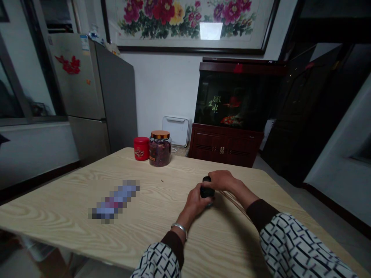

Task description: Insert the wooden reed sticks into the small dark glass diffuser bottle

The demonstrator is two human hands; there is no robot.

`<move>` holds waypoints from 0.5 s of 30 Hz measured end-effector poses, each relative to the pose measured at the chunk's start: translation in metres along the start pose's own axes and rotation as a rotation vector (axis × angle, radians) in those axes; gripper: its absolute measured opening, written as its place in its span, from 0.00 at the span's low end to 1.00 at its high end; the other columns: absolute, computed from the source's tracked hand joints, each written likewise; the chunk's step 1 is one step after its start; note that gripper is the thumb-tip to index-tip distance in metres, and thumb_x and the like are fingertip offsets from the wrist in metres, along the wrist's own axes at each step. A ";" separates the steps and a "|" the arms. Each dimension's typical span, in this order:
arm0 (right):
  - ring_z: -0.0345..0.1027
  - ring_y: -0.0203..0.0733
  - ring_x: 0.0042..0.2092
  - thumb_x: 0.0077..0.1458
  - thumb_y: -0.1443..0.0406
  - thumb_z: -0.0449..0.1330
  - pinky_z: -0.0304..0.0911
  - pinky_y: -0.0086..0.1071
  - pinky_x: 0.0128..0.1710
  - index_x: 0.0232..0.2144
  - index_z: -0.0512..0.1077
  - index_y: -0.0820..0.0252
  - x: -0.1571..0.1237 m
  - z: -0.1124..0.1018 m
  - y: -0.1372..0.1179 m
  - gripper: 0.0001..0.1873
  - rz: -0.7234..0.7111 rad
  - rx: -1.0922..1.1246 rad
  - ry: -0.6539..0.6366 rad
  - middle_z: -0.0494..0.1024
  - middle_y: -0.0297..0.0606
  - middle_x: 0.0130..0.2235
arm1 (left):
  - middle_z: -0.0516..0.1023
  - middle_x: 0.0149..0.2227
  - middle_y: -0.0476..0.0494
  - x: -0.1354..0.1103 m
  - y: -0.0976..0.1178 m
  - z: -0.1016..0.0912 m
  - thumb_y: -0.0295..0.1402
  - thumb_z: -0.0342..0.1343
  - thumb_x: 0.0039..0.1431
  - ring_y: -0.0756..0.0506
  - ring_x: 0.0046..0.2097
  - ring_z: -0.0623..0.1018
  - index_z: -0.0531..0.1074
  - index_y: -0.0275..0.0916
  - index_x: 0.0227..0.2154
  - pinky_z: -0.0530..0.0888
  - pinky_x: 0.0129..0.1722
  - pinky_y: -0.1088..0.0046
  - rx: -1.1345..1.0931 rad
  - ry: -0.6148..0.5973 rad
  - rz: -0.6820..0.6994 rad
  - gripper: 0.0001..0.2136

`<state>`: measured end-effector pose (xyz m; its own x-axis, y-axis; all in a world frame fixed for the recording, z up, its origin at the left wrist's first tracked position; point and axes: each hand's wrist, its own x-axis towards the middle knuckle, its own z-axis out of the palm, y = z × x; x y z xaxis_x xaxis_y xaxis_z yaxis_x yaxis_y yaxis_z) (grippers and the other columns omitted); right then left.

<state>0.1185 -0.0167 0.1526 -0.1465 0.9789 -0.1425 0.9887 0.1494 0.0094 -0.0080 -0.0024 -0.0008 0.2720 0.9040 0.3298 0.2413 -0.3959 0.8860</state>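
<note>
Both of my hands meet over a small black object near the right-hand middle of the wooden table (pixel 162 216). My left hand (pixel 194 200) is closed round the lower left side of the black object (pixel 206 190). From above and the right, my right hand (pixel 222 180) grips its top, with the fingers bent over it. Its kind is hard to tell because the fingers cover much of it. A small shiny edge shows beneath it at the tabletop. Several thin brown strands (pixel 235 201) run from beside my right hand down under my right forearm.
A red canister (pixel 141 148) and a clear jar (pixel 160 150) with a copper-coloured lid stand at the table's far edge. A blurred flat item (pixel 116 201) lies on the left. Behind are a fridge (pixel 116 92), a white panel-like device (pixel 176 131) and a fish tank (pixel 232 100).
</note>
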 end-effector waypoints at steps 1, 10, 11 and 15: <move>0.65 0.59 0.58 0.50 0.48 0.61 0.59 0.46 0.55 0.59 0.67 0.60 0.000 -0.002 0.001 0.38 -0.082 0.022 -0.014 0.72 0.54 0.57 | 0.80 0.39 0.44 0.000 0.001 -0.001 0.37 0.67 0.45 0.43 0.39 0.78 0.71 0.38 0.47 0.70 0.36 0.73 -0.006 0.000 0.010 0.24; 0.69 0.62 0.52 0.50 0.45 0.60 0.61 0.50 0.51 0.51 0.73 0.64 -0.001 -0.003 0.002 0.35 0.018 0.038 0.056 0.75 0.57 0.50 | 0.80 0.39 0.43 0.001 0.002 -0.001 0.36 0.67 0.44 0.42 0.39 0.77 0.72 0.38 0.47 0.70 0.37 0.72 -0.031 -0.005 -0.006 0.25; 0.69 0.60 0.52 0.50 0.48 0.61 0.61 0.48 0.50 0.52 0.73 0.62 0.000 -0.003 0.002 0.33 -0.013 0.041 0.038 0.76 0.55 0.50 | 0.80 0.39 0.44 0.000 0.002 -0.002 0.37 0.67 0.44 0.43 0.39 0.77 0.71 0.38 0.47 0.70 0.36 0.72 -0.026 -0.005 -0.005 0.25; 0.68 0.51 0.54 0.44 0.52 0.66 0.62 0.37 0.50 0.64 0.59 0.53 0.000 -0.003 0.003 0.45 -0.193 0.143 0.003 0.67 0.46 0.60 | 0.80 0.39 0.43 -0.001 0.004 -0.003 0.39 0.68 0.44 0.43 0.38 0.77 0.71 0.38 0.45 0.70 0.36 0.73 -0.016 -0.012 0.008 0.24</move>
<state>0.1217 -0.0161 0.1551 -0.3331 0.9345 -0.1251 0.9366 0.3127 -0.1582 -0.0103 -0.0047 0.0039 0.2848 0.8989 0.3330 0.2246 -0.4003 0.8884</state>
